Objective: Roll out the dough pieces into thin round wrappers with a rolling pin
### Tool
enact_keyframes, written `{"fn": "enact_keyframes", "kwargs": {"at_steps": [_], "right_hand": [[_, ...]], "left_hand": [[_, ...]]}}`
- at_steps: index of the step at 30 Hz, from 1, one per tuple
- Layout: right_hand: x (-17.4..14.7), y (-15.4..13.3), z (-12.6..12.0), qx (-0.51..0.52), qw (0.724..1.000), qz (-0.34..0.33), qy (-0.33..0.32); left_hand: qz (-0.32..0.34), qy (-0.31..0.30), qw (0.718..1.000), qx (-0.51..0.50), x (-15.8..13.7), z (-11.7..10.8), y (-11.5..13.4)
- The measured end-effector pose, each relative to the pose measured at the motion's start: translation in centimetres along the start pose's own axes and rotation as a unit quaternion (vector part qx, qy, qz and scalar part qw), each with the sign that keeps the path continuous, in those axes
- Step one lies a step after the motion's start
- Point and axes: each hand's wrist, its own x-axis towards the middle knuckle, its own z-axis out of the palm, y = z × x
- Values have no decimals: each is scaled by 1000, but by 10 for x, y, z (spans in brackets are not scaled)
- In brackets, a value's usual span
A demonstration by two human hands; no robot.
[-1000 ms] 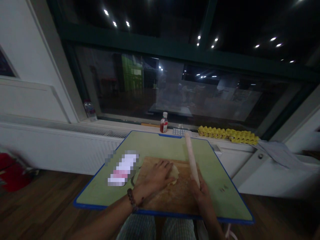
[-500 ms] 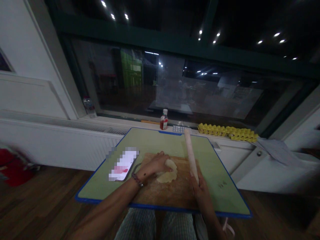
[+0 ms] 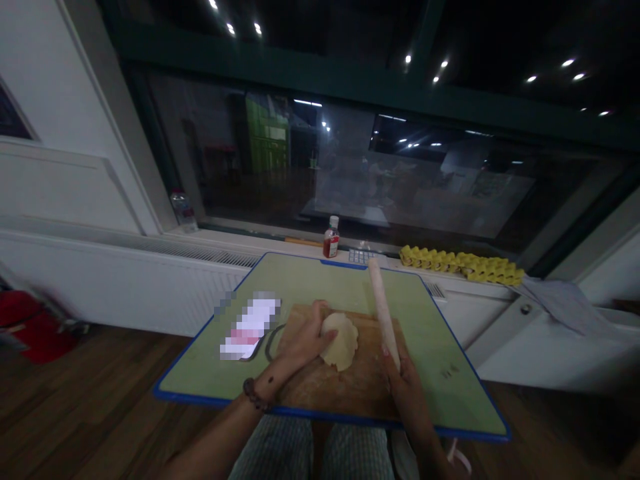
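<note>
A thin, pale round of dough (image 3: 343, 340) with an uneven edge lies over the wooden cutting board (image 3: 350, 393). My left hand (image 3: 313, 337), a beaded bracelet on its wrist, grips the dough by its left side, thumb on top; the fingers beneath are partly hidden. In my right hand (image 3: 403, 377) is the lower end of a light wooden rolling pin (image 3: 381, 307). The pin slants up and away along the board's right side, apart from the dough.
The board rests on a small green table (image 3: 295, 280) with a blue rim. Left of it lies a phone (image 3: 253, 327), its screen blurred. On the windowsill behind stand a small red-labelled bottle (image 3: 331, 239), yellow egg cartons (image 3: 460, 263) and a clear plastic bottle (image 3: 184, 212).
My left hand has drawn back slightly to the left, and the dough, folded over before, now shows as a flatter, fuller round. My right hand and the rolling pin have hardly moved.
</note>
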Motion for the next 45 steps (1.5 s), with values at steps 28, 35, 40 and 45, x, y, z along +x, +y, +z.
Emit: {"fn": "enact_keyframes", "kwargs": {"at_steps": [28,35,40,45], "right_hand": [[46,10,-22,-378,855,-227,-274],[56,3,-18,-371,844,-286,-263],[61,-9,14,-458,824,-266,-201],[74,-10,47,-523,772,-303,-195]], "left_hand": [[124,57,924,357,11,-23,21],[70,-18,950,305,13,-10,-11],[55,-8,939,340,9,-6,-5],[31,-18,933,357,19,-9,-8]]}}
